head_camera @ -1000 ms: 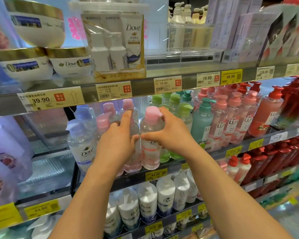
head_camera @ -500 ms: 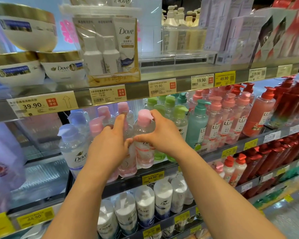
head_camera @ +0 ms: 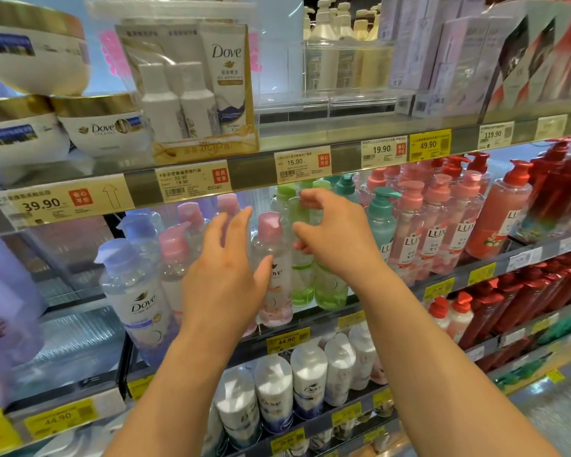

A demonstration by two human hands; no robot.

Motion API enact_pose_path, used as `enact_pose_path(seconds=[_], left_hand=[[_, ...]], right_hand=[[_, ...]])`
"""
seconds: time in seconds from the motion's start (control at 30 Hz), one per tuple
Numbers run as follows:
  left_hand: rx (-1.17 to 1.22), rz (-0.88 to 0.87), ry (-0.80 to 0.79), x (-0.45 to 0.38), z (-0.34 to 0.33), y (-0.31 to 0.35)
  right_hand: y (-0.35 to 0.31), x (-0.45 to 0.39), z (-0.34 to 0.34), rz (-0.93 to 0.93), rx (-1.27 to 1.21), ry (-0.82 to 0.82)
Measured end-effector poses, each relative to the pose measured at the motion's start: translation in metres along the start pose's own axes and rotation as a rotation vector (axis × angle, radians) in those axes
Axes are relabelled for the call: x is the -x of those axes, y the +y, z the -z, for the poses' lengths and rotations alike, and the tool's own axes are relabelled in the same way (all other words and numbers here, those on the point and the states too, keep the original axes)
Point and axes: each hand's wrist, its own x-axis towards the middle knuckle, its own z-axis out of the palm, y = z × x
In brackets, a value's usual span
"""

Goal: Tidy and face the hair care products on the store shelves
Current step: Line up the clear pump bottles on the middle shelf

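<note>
On the middle shelf (head_camera: 310, 319), a clear Dove bottle with a pink cap (head_camera: 272, 245) stands upright between my two hands. My left hand (head_camera: 225, 278) is just left of it with fingers spread and straight, holding nothing; its thumb lies in front of the bottle's label. Further right and higher, my right hand (head_camera: 333, 235) has thumb and fingers curved apart in front of the green-capped bottles (head_camera: 327, 288). I cannot see a firm grip on any of them. More pink-capped bottles (head_camera: 175, 252) stand behind my left hand, partly hidden.
A lilac-capped Dove bottle (head_camera: 136, 291) stands at the left of the row. Teal and pink Lux pump bottles (head_camera: 432, 235) and red bottles (head_camera: 561, 199) fill the right. Dove jars (head_camera: 103, 127) and a gift pack (head_camera: 195, 94) sit above. White Dove bottles (head_camera: 307, 380) stand below.
Both hands have let go of the pink-capped bottle they held together. The left hand has opened beside it; the right hand has moved right and up to the green-capped bottles.
</note>
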Motion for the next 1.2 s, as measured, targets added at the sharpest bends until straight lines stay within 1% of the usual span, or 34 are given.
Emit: enact_pose_path(seconds=[0.07,0.13,0.2,0.27,0.37,0.43,0.53,0.7,0.97,1.1,1.2], left_hand=[[-0.031,-0.014,-0.071,-0.005,-0.007,0.004],[-0.063,-0.001,-0.144,-0.012,-0.015,0.008],[-0.084,0.003,-0.208,-0.018,-0.02,0.014],[-0.075,-0.006,-0.231,-0.02,-0.025,0.017],[-0.075,-0.014,-0.22,-0.021,-0.029,0.016],[-0.076,0.01,-0.216,-0.019,-0.028,0.017],[-0.065,0.05,-0.192,-0.016,-0.026,0.02],[-0.071,0.08,-0.157,-0.015,-0.025,0.021],[-0.056,0.105,-0.113,-0.015,-0.028,0.015],[-0.037,0.105,-0.127,-0.015,-0.028,0.013],[-0.007,0.123,-0.138,-0.014,-0.026,0.016]], right_hand=[[0.0,-0.003,-0.001,0.051,0.147,0.011],[0.0,-0.004,-0.006,0.079,0.257,-0.037],[-0.001,-0.007,-0.01,0.081,0.302,-0.076],[-0.002,-0.012,-0.011,0.064,0.331,-0.129],[-0.002,-0.02,-0.011,-0.003,0.311,-0.246],[0.002,-0.022,-0.011,-0.012,0.309,-0.292],[0.005,-0.023,-0.013,0.043,0.407,-0.29],[0.008,-0.022,-0.017,0.106,0.533,-0.235],[0.008,-0.016,-0.013,0.109,0.347,-0.267],[0.005,-0.008,-0.004,0.145,0.408,-0.32],[0.006,-0.007,-0.004,0.159,0.423,-0.327]])
